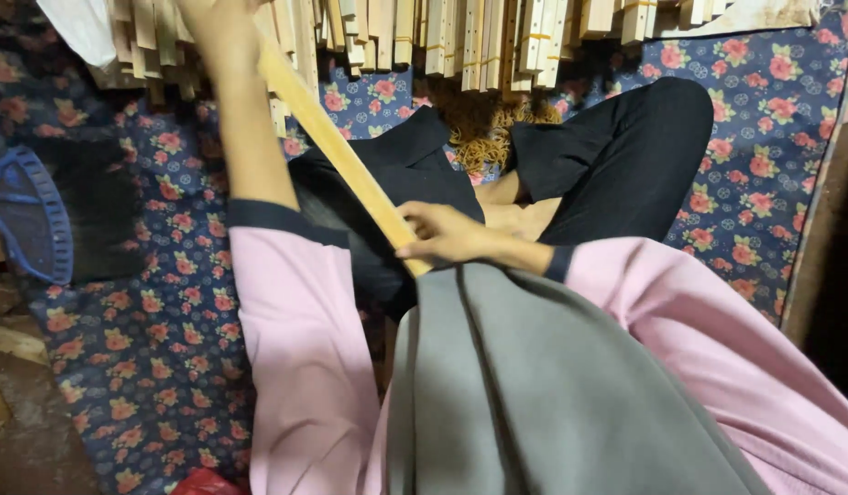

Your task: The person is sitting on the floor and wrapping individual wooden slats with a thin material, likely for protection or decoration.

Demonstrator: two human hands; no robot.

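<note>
A long flat wooden stick (341, 151) runs diagonally from the top left down to the middle. My right hand (442, 234) grips its lower end just above my lap. My left hand (218, 23) is raised at the top edge of the view and holds the stick's upper end; its fingers are partly cut off. Both arms wear pink sleeves with dark cuffs. My crossed legs in black trousers (625, 156) lie under the stick, and a grey cloth (534, 385) hangs below my chin.
Bundles of similar wooden sticks (460, 37) are stacked along the top. A pile of yellowish rubber bands (483, 128) lies between my knees. I sit on a dark floral mat (158, 339). A blue plastic object (25, 215) is at the left.
</note>
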